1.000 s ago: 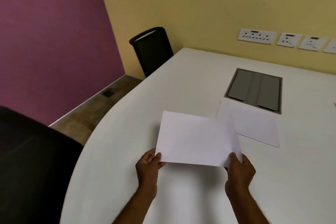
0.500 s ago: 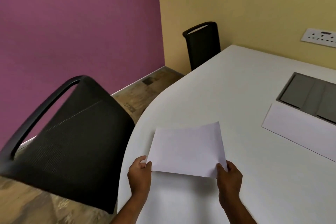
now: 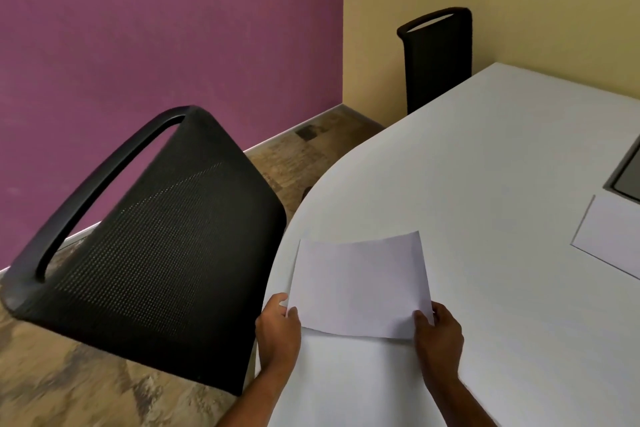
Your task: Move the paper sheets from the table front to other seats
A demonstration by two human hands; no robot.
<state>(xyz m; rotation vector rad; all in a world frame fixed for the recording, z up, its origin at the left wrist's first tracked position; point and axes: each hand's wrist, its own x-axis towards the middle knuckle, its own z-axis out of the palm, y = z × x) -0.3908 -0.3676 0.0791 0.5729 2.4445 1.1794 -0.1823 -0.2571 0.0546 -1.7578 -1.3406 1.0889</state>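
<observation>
The left hand point(image 3: 278, 329) and right hand point(image 3: 438, 331) are pinching the sheet point(image 3: 360, 284) by its near corners and carrying it leftward to the black chair point(image 3: 156, 246); set-down is likely approaching.

The fingers of the left hand point(image 3: 278, 329) and right hand point(image 3: 438, 333) run under the held sheet point(image 3: 360, 284), mostly out of sight. Both forearms are cut off below. Toward the right side of the table point(image 3: 485, 149), the second sheet point(image 3: 613, 239) and the grey panel point(image 3: 628, 177) are cut by the frame. The table's far edge hides the lower part of the far chair point(image 3: 438, 59). The near chair point(image 3: 156, 246) shows only its backrest.
</observation>
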